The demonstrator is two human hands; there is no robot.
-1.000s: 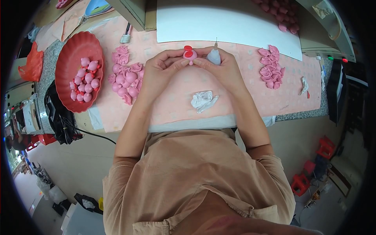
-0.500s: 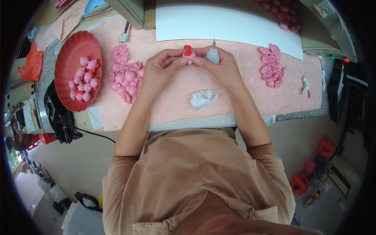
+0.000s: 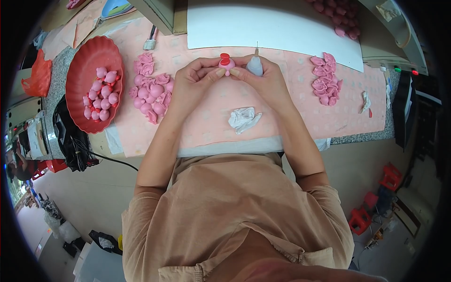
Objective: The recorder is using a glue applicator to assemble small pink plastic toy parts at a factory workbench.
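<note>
Between my two hands, over the pink table cover, is a small rounded pink piece (image 3: pixel 229 66) with red oval parts on top. The thumb and fingers of my left hand (image 3: pixel 193 76) pinch it from the left. From the other side my right hand (image 3: pixel 268 81) pinches the same piece. A squeeze bottle with a thin needle tip (image 3: pixel 255 66) is tucked in my right hand too, its tip pointing away from me. My fingers hide the underside of the pink piece. Below my hands lies a crumpled white tissue (image 3: pixel 244 120).
A red scalloped bowl (image 3: pixel 75 84) with several pink and red pieces stands at the left. Beside my left forearm is a pile of pink balls and curled pieces (image 3: pixel 152 94). More curled pink pieces (image 3: pixel 325 80) lie at the right. A white sheet (image 3: pixel 263 26) covers the back.
</note>
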